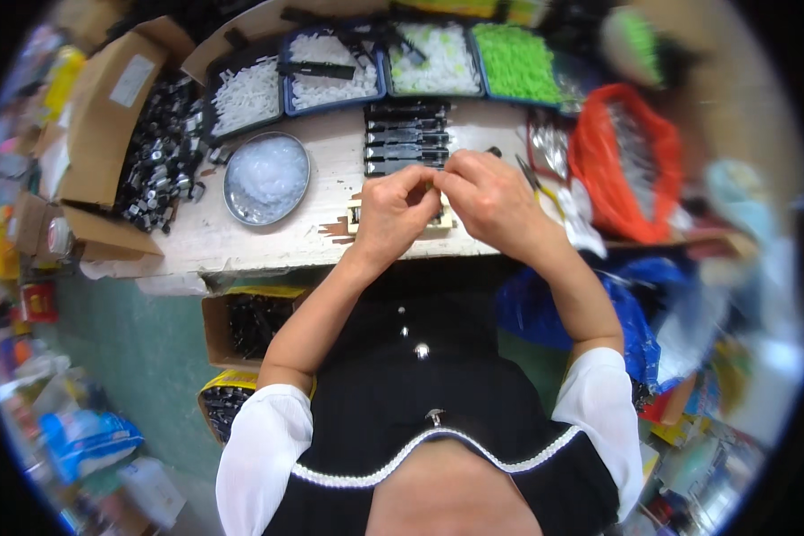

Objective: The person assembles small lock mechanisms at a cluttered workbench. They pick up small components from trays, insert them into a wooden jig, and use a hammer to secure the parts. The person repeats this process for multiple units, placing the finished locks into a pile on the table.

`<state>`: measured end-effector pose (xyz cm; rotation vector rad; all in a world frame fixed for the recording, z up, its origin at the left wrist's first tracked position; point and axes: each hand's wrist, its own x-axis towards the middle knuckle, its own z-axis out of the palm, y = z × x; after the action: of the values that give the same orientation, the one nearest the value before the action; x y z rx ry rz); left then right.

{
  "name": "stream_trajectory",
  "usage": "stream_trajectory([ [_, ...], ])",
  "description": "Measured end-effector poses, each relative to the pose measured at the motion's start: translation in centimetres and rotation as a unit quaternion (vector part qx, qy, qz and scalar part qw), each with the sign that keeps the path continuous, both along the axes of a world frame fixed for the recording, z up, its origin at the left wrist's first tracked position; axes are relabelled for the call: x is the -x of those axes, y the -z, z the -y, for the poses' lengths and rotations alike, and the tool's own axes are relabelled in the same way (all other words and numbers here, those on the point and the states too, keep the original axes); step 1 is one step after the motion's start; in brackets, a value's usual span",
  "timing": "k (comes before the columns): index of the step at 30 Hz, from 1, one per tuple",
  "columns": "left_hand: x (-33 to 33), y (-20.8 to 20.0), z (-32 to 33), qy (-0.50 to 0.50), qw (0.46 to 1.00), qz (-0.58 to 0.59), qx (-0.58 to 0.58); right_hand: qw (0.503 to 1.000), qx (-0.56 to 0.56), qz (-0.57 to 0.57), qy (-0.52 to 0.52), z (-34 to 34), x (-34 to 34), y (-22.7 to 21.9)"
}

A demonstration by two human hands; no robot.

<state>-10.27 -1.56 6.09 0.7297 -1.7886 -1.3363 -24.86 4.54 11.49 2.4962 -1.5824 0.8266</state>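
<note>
- Head view: I see the row of black pieces (406, 138) lying on the white desk (223, 246); it is my landmark.
- A cream holder (446, 215) sits just on the near side of the row, partly covered by the person's fingers.
- The left hand (391, 210) is above the holder, fingers curled, thumb and forefinger drawn close together; I cannot tell whether anything is pinched there.
- The right hand (491, 198) meets it just off the row's near end, fingers bent inward and fingertips near the left ones; what it grips, if anything, I cannot make out.
- Left of the row I have a round metal bowl (266, 221) of small translucent pieces.
- Farther left, a pile of black and silvery parts (163, 161) lies by a cardboard box (107, 125).
- Beyond the row stand trays of small pieces: white ones (246, 94) to the left, bright green ones (514, 62) to the right.
- Right of the row rests a yellow-handled tool (552, 198), then a red plastic bag (596, 179).
</note>
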Motion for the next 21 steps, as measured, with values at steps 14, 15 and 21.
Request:
stream_trajectory([
  [14, -1.3, 1.8, 0.1, 0.148, 0.916, -0.231, -0.293, 0.96, -0.048, 0.276, 0.01, -0.8, 0.7, 2.3],
  [15, -1.4, 2.0, -0.2, 0.128, 0.927, -0.229, -0.268, 0.959, -0.046, 0.279, 0.016, -0.8, 0.4, 2.6],
  [21, -1.5, 2.5, -1.0, 0.065, 0.963, -0.229, -0.13, 0.956, -0.02, 0.291, 0.024, -0.8, -0.6, 3.1],
])
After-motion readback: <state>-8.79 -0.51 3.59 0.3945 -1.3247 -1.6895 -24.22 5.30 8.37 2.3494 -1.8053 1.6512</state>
